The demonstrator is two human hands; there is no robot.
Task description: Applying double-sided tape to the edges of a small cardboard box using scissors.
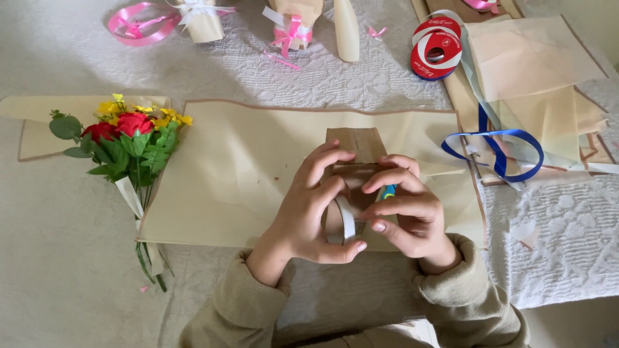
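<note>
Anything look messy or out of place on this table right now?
Mostly craft clutter. The blue ribbon trails loose over the stacked paper sheets at the right, and small pink ribbon scraps lie scattered at the top. Both hands, left and right, hold folded paper.

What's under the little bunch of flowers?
The bunch of flowers lies on a cream paper sheet, its stems reaching the white cloth. The paper right beneath the blooms is covered.
</note>
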